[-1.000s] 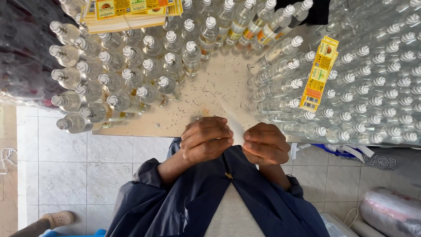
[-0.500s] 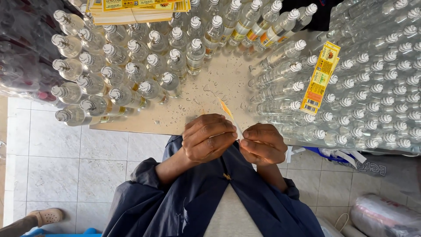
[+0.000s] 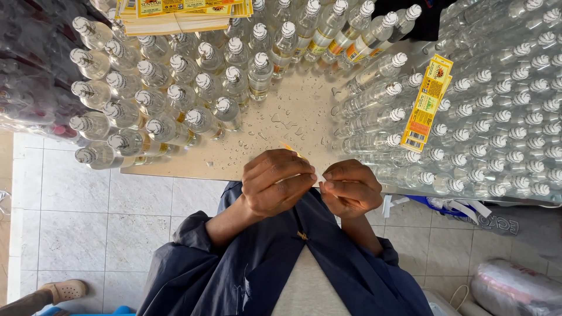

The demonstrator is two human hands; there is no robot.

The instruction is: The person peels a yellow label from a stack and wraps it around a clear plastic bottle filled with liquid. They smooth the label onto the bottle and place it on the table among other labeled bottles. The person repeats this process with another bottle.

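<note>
My left hand (image 3: 275, 181) and my right hand (image 3: 350, 187) meet at the near edge of a wet table (image 3: 293, 117), fingertips pinched together. Between them they hold a thin paper label (image 3: 288, 147); only its yellow tip shows above my left fingers, the rest is hidden by the hands. Clear bottles with white striped caps (image 3: 175, 93) stand crowded on the left of the table. More such bottles (image 3: 497, 105) fill the right side.
A stack of yellow labels (image 3: 175, 14) lies on bottles at the top left. A strip of yellow labels (image 3: 428, 102) rests on the right-hand bottles. Water drops dot the table. The floor is tiled; a foot in a beige shoe (image 3: 61, 289) shows bottom left, a wrapped roll (image 3: 518, 287) bottom right.
The white label stood up between my hands a second ago. It has been turned and drawn down into my fingers, so only its yellow tip shows now.
</note>
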